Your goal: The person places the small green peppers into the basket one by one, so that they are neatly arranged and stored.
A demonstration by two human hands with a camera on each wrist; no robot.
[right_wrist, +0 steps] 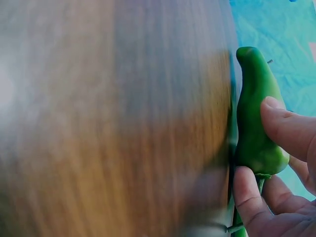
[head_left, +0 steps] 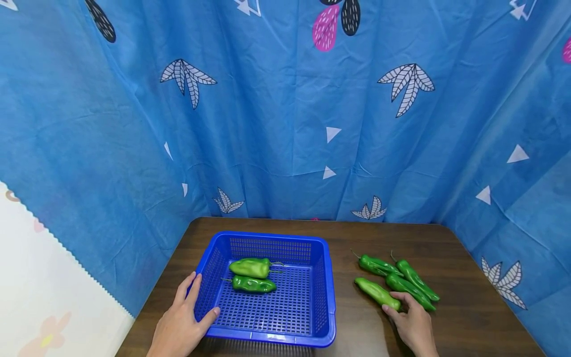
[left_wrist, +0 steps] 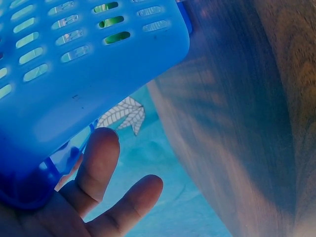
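A blue plastic basket (head_left: 267,338) stands on the left part of the table, with two green peppers inside, a paler green pepper (head_left: 252,267) above a darker green pepper (head_left: 254,284). My left hand (head_left: 180,317) rests at its front left corner, thumb over the rim. In the left wrist view, two straight fingers (left_wrist: 101,163) stand off the slotted wall. At the right, my right hand (head_left: 412,322) pinches a light green pepper (head_left: 376,291) near its stem end. The right wrist view shows the thumb against this pepper (right_wrist: 256,123), with fingers round the stem end.
Beside the held pepper lie three more: a green pepper (head_left: 376,265) behind it, and a long green pepper (head_left: 417,280) and another green pepper (head_left: 406,287) to its right. A dark wooden table (head_left: 352,327) carries everything. A blue patterned curtain (head_left: 276,124) hangs behind the table.
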